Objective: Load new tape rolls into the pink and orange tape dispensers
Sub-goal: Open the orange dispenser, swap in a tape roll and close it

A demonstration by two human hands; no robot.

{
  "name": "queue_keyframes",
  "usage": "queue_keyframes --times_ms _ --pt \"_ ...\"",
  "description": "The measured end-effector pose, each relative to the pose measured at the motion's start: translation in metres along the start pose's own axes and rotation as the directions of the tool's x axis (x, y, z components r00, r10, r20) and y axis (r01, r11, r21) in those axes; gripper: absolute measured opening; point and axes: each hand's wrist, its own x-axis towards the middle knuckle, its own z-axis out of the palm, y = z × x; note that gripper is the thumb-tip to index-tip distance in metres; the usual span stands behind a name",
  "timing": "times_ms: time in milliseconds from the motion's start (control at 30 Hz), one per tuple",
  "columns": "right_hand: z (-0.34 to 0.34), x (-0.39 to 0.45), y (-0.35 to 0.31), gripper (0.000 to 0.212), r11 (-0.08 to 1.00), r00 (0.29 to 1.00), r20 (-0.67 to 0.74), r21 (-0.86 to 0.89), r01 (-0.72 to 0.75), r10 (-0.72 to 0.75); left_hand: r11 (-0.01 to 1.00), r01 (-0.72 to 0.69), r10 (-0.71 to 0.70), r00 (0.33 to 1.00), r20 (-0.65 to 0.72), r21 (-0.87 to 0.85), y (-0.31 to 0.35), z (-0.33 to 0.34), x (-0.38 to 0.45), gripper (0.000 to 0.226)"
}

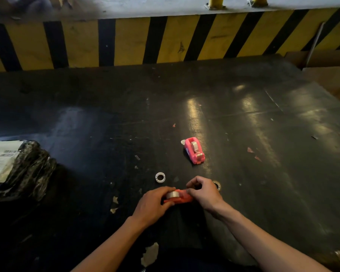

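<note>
Head view, the only 1 given: both hands meet at about 6 o'clock on the dark table (pixel 243 134). The left hand (pixel 152 206) is closed around the rear of the orange tape dispenser (pixel 182 197), fingers curled over a clear tape roll (pixel 173 194) that sits in its cradle. The right hand (pixel 203 193) is pinched shut at the dispenser's front end; whether it holds the tape's loose end or only the plastic nose I cannot tell, since the fingers hide it.

The pink tape dispenser (pixel 194 151) stands apart at about 12 o'clock from the hands, already carrying a roll, with its cutter end toward the camera. A white empty core (pixel 160 177) lies on the table at 10 o'clock from the hands. Another ring-shaped piece (pixel 217 185), mostly hidden, lies just beyond the right hand at 2 o'clock. A wrapped black parcel (pixel 18 169) with a label rests at the far 9 o'clock edge.

My judgement: the orange unit is at the seating or threading step. Risks from here: the roll may sit crooked if pressed unevenly and pop out; the loose end could stick back onto the roll or to a finger in this dim light; a reversed roll would feed sticky side up.
</note>
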Motion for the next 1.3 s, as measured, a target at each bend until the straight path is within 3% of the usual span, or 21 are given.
queue_keyframes --times_ms 300,833,1033,1300 --pt "-0.016 0.009 0.022 0.019 0.994 0.998 0.000 0.088 -0.065 0.066 0.999 0.005 -0.005 1.000 0.017 -0.044 -0.001 0.002 0.000 0.052" --pt "0.000 0.013 0.035 0.020 0.995 0.996 -0.032 -0.039 -0.086 0.085 0.998 0.034 -0.031 0.997 0.067 -0.054 -0.001 0.000 0.004 0.052" --pt "0.020 0.007 0.034 0.011 0.989 0.975 -0.164 0.041 -0.143 0.148 0.996 0.040 -0.036 0.998 0.047 -0.082 -0.002 0.002 0.003 0.052" --pt "0.026 0.005 0.037 0.018 0.956 0.960 -0.051 0.122 -0.268 0.276 0.995 0.031 -0.031 1.000 0.000 -0.094 -0.005 0.005 0.001 0.051"
